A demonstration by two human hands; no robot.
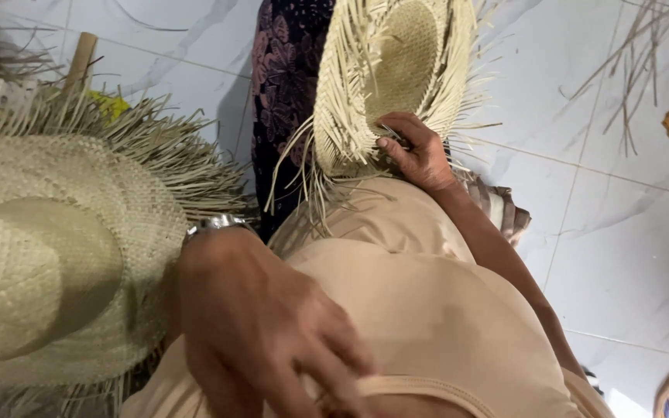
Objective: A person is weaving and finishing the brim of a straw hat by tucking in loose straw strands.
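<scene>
Gripping the frayed brim of an unfinished woven straw hat [396,70], the right hand [420,155] is closed on it with fingers curled over the loose strands, the hat being held up at about 12 o'clock in the view, just past the knee. The left hand [265,325] is laid at 6 o'clock on the beige-clad lap [427,310], its fingers spread and nothing held; a metal wristwatch [214,224] is worn on that wrist. At 9 o'clock a finished straw hat [56,263] is seen resting on other fringed ones. Dark floral cloth [284,77] is seen beside the held hat, and loose straws [636,70] are scattered at 2 o'clock on the white tiled floor [621,217].
</scene>
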